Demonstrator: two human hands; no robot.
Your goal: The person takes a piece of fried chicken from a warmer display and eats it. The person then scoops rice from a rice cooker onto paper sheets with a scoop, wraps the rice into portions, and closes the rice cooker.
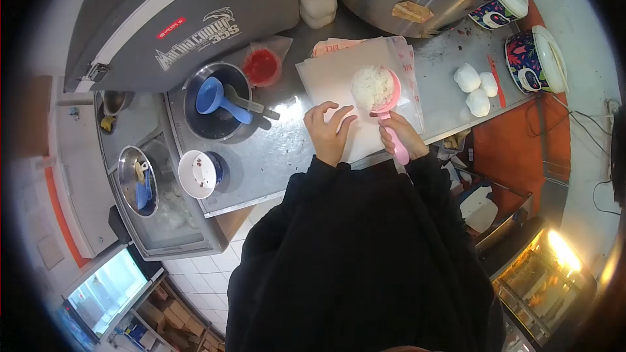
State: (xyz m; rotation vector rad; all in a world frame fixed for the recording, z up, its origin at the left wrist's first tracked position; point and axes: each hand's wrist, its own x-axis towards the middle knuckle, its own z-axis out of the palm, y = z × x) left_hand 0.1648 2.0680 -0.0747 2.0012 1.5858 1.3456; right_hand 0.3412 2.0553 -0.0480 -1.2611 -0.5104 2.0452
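My right hand [405,135] is wrapped round the handle of a pink scoop [395,94]. White cooked rice [372,88] is heaped at the scoop's bowl, over a stack of paper sheets [349,68]; whether the rice touches the paper I cannot tell. To the left, my left hand [330,132] hovers over or rests on the sheets, fingers apart and curved, with nothing in it. Printed wrapping paper [407,58] shows under the stack's far and right edges.
A steel bowl [189,104] with a blue ladle [210,95] stands left, beside a bag of red sauce [262,67]. A white bowl [197,175] is nearer. White wrapped balls [478,104] lie right. A large cooker [385,0] and a grey cooler box [189,19] line the back.
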